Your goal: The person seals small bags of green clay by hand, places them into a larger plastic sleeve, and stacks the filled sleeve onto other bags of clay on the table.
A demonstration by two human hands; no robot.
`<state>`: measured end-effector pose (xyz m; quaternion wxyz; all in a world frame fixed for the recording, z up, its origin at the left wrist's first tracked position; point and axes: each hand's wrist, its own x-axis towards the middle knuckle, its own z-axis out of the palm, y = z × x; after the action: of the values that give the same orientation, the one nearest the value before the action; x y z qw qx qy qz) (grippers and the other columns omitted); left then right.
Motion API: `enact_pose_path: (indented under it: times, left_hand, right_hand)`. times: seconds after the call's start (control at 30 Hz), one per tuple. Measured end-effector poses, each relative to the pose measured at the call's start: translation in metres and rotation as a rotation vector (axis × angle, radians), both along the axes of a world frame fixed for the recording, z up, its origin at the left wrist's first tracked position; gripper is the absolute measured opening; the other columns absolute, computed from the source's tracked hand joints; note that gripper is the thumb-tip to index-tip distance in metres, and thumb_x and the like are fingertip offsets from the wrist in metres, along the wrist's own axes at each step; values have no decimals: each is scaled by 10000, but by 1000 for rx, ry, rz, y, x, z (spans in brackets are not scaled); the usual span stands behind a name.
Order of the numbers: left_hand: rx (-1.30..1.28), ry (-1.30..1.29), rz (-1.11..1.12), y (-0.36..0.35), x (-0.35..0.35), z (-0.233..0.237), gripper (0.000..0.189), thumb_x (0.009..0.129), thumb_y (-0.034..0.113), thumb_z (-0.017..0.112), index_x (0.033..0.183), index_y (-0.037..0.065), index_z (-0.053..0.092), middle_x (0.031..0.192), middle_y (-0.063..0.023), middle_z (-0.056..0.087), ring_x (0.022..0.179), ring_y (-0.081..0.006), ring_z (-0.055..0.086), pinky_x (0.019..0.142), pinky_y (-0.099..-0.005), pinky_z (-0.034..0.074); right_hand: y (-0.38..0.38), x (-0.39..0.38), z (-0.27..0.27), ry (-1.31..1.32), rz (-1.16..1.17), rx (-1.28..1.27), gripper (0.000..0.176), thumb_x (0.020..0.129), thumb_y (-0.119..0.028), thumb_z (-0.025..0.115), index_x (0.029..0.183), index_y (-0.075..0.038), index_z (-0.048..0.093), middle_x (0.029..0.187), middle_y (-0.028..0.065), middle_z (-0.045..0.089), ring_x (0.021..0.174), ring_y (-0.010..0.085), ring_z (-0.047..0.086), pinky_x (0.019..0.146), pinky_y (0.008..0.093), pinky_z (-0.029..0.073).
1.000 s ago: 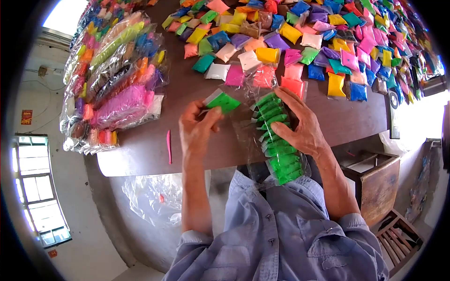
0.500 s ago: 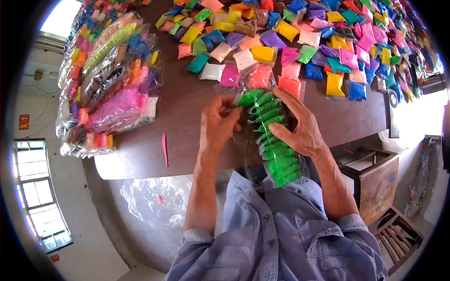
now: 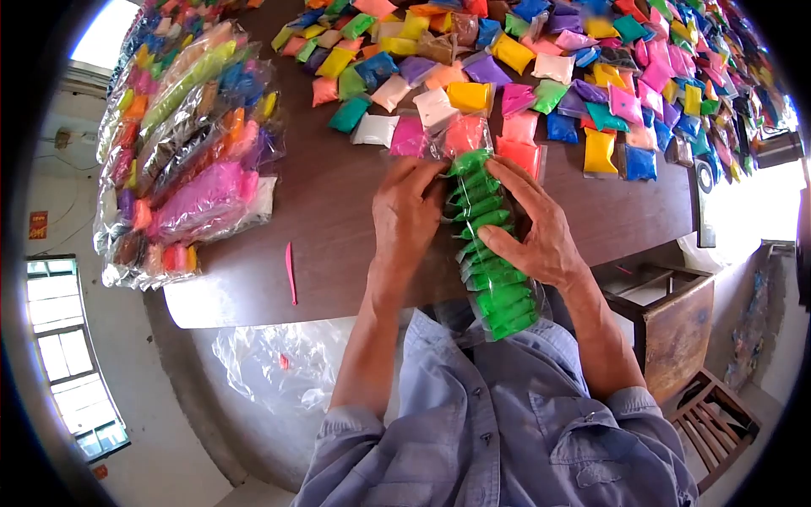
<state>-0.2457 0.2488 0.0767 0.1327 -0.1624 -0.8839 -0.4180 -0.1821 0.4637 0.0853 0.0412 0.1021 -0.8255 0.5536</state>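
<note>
A clear plastic bag holding a row of several green packets [image 3: 498, 291] lies slanted in front of me, its lower end over the table's front edge by my shirt. My right hand [image 3: 541, 232] grips it from the right, fingertips at the upper end and thumb across the green packets. At the upper left side of the bag is my left hand [image 3: 404, 215], its fingers bent and closed on the film; the fingertips are partly hidden. Just beyond the fingers lie a coral packet [image 3: 465, 133] and a magenta packet [image 3: 408, 136].
Many coloured packets [image 3: 515, 55] cover the back and right of the brown table [image 3: 338, 228]. Filled clear bags [image 3: 207, 198] are piled at left. A pink plastic stick [image 3: 291, 272] lies near the front edge. A wooden stool [image 3: 676, 338] stands at right, clear film [image 3: 279, 363] below.
My left hand has moved slightly up and right, closer against the upper end of the bag. The top green packet now sits more in line with the row. My right hand keeps its grip.
</note>
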Motion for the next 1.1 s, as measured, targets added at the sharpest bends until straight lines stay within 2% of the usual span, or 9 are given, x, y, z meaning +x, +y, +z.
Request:
enact_pose_path:
  times: [0.13, 0.37, 0.47, 0.53, 0.63, 0.87, 0.97, 1.03, 1.1]
  left_hand:
    - [-10, 4, -1, -2, -6, -1, 236, 861, 0, 770, 1085, 69, 796, 995, -133, 722, 915, -381, 721, 785, -456, 569]
    - [-102, -101, -145, -4, -16, 4, 287, 866, -15, 743, 1131, 80, 796, 1018, -146, 724, 958, -387, 713, 812, -460, 571]
    - [-104, 51, -139, -5, -15, 11, 292, 865, -18, 749, 1155, 8, 771, 1007, -151, 746, 877, -322, 715, 779, -404, 554]
    - [51, -208, -36, -9, -4, 25, 308, 909, 14, 752, 1215, 37, 770, 1009, -106, 771, 824, -227, 708, 748, -362, 557]
    - [141, -185, -58, -22, 8, 28, 287, 952, 56, 737, 1238, 58, 769, 1160, -127, 767, 798, -235, 731, 696, -356, 574]
    - [172, -236, 94, -28, 74, 31, 317, 964, 162, 810, 1238, 11, 754, 1114, -160, 771, 819, -237, 752, 670, -353, 574]
    - [90, -170, 126, -19, 122, 45, 516, 933, 300, 866, 1291, -34, 702, 1173, -207, 754, 919, -310, 767, 729, -382, 598]
    - [-69, 20, 65, -7, 149, 47, 798, 871, 465, 900, 1398, -59, 608, 1309, -273, 689, 1109, -422, 723, 879, -462, 599]
    - [-167, 39, 93, 2, 174, 51, 896, 847, 512, 902, 1447, -57, 558, 1385, -291, 635, 1208, -461, 663, 960, -496, 567]
  right_hand:
    - [0, 0, 0, 5, -3, 26, 818, 836, -218, 834, 1583, -73, 535, 1616, 216, 528, 1464, 394, 552, 1192, 441, 473]
    - [-1, -1, -7, 29, -24, 5, 827, 827, -223, 840, 1581, -81, 532, 1604, 219, 535, 1464, 408, 548, 1191, 461, 472]
    - [-1, 1, -6, 35, -42, 9, 832, 825, -226, 841, 1584, -87, 530, 1607, 214, 533, 1469, 408, 542, 1199, 464, 466]
    - [-2, 2, -4, 39, -54, 9, 826, 827, -229, 840, 1581, -87, 534, 1611, 211, 531, 1471, 406, 540, 1203, 463, 463]
    - [-2, 2, -6, 48, -51, 15, 814, 830, -233, 838, 1574, -88, 542, 1614, 204, 529, 1472, 403, 539, 1208, 461, 461]
    - [-9, 5, -8, 50, -108, 5, 767, 840, -234, 829, 1544, -68, 573, 1587, 205, 552, 1446, 384, 567, 1183, 445, 478]
    - [-18, 10, -2, 35, -167, 31, 726, 860, -236, 809, 1528, -59, 586, 1574, 206, 560, 1422, 382, 585, 1164, 447, 488]
    - [-27, 14, 0, 54, -209, 62, 708, 870, -236, 800, 1521, -54, 589, 1566, 206, 566, 1413, 386, 588, 1160, 451, 489]
    - [-37, 17, -2, 74, -257, 90, 690, 879, -235, 790, 1514, -50, 592, 1557, 206, 573, 1403, 389, 591, 1155, 454, 491]
